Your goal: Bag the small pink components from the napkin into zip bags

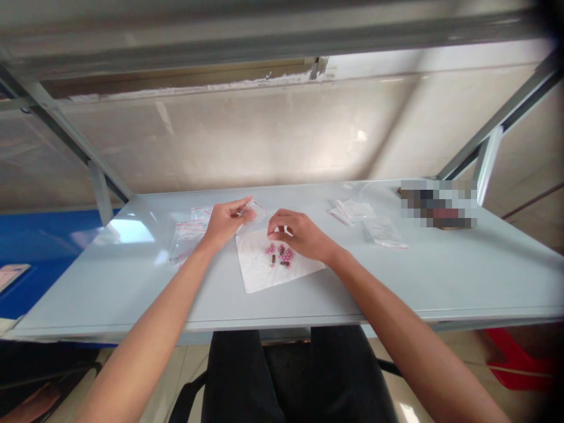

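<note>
My left hand (228,223) pinches a small clear zip bag (254,215) with a red-edged seal, just above the far edge of a white paper sheet (255,267). My right hand (299,235) hangs curled over that sheet, close above a small group of pink blister-pack pieces and dark capsules (278,255). Its fingertips hide whatever may lie between them. Further clear zip bags (187,239) lie beyond my left hand, and others (383,231) lie to the right.
The pale grey table (423,276) has a pixelated, unreadable patch (438,204) at its far right. Metal shelf supports rise at both far corners. A blue surface (44,258) lies to the left, and a red object (515,359) sits on the floor at right.
</note>
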### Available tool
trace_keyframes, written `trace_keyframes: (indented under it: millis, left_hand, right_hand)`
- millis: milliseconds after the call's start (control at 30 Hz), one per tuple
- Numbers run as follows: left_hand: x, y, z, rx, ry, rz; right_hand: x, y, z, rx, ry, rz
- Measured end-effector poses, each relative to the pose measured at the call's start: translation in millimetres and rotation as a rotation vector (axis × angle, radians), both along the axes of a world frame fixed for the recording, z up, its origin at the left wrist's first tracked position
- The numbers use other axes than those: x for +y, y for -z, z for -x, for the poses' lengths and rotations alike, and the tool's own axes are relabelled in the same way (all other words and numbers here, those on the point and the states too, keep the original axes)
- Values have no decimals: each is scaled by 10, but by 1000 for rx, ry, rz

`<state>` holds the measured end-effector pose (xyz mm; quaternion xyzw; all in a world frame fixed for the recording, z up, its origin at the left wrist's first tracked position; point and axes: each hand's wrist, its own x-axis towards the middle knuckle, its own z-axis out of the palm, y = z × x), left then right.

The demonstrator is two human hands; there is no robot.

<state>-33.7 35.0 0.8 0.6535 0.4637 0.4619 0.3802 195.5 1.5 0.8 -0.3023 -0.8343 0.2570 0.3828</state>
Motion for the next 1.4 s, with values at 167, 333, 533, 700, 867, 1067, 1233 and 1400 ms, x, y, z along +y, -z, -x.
trace_keyframes:
  millis: [167,333,533,700,867,1067,1233,1400]
  left_hand:
    - [-71,-7,-74,79,113,6]
    - [-144,-28,-176,74,236,4]
    - [-146,-40,-182,-23,372,87]
    - [-78,-3,-127,-161,206,80]
    - [-108,-38,-145,-217,251,95]
    - [-101,-21,-156,-295,189,57]
    - [-46,1,-111,-365,104,61]
    - [-61,-1,-123,-369,174,78]
  right_hand:
    - [32,-32,-9,269,199,23]
    - [-15,-17,79,270,209,-19]
    - [-66,-36,115,232,265,-17]
    - [-55,-66,65,331,246,103]
    - [-45,-54,71,312,167,154]
    - [11,-63,-48,277,284,108]
    - [65,-20,-148,-98,75,176]
    - [57,28,-58,-123,-37,169]
